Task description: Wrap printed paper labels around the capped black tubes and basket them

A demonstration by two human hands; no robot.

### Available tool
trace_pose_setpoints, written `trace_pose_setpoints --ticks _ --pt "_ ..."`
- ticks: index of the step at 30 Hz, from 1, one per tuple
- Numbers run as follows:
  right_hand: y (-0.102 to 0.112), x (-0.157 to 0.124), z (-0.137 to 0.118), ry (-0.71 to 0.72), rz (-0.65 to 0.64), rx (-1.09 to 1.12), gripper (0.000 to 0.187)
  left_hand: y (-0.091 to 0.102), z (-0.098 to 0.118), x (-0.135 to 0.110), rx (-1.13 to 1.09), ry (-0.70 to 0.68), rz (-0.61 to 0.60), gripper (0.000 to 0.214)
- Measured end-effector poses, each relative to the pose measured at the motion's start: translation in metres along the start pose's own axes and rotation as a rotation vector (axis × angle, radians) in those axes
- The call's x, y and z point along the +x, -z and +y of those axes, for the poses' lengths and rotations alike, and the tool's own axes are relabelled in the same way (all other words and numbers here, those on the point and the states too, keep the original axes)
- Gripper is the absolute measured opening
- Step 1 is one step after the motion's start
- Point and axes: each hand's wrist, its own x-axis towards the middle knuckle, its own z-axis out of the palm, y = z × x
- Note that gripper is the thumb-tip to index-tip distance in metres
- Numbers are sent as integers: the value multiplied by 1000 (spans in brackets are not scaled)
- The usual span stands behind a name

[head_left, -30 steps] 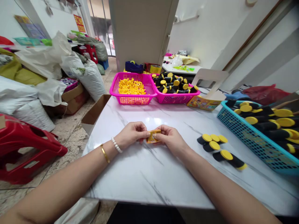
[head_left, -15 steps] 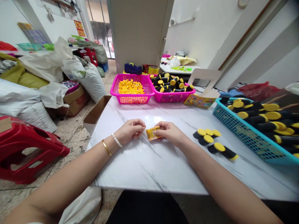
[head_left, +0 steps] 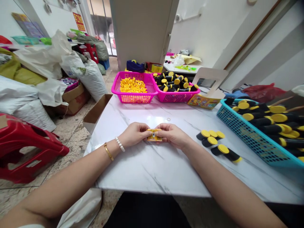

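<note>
Between my hands, just above the white table, is a small yellow printed piece (head_left: 154,136), like a card or a thin stack of cards. My left hand (head_left: 139,132) pinches its left end between thumb and fingers. The right end is gripped by my right hand (head_left: 169,134), thumb on top. Part of the piece is hidden by my fingertips. A thin pale ring (head_left: 168,119), like a rubber band, lies on the table beyond my right hand. Several black cylinders with yellow caps (head_left: 209,142) stand or lie to the right of that hand.
At the back, one pink basket (head_left: 135,98) holds yellow plastic parts; a second pink basket (head_left: 175,97) holds yellow-capped black cylinders. A teal basket (head_left: 256,139) of similar cylinders stands at right. Left of the table (head_left: 152,174) are a cardboard box (head_left: 95,112) and a red stool (head_left: 30,152).
My left hand has moved right and taken hold of the yellow piece's left end. The piece now lies straighter between both hands. A thin ring now shows on the table.
</note>
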Motion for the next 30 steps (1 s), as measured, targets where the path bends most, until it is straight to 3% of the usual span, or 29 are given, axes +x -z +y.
trace_pose_setpoints --ticks 3,5,10,14,17,21,24,26,28,30 --pt "5 -1 -4 -29 -7 -48 20 3 1 1 -15 58 -34 24" --pt "9 -2 -7 -32 44 -92 18 4 1 1 56 6 12 22" --pt "18 0 -11 -19 138 -158 16 -2 -2 -4 429 -500 189 12" --pt "23 2 -11 -8 150 -156 19 -9 1 -13 577 -877 346 16" --pt "23 -2 -11 -69 -41 -58 34 -8 7 -21 667 -1086 439 29" --pt "21 -12 -16 -97 -366 54 48 -5 9 -26 735 -1225 387 46" --pt "19 -18 -20 -41 -378 21 39 -6 7 -25 723 -1229 305 48" --pt "17 -20 -22 -1 -319 -9 37 -9 6 -23 639 -1115 340 43" --pt "16 -20 -24 28 -240 -43 38 -10 8 -21 434 -871 449 34" --pt "15 -18 -25 51 -151 -82 38 -11 11 -18 142 -541 444 27"
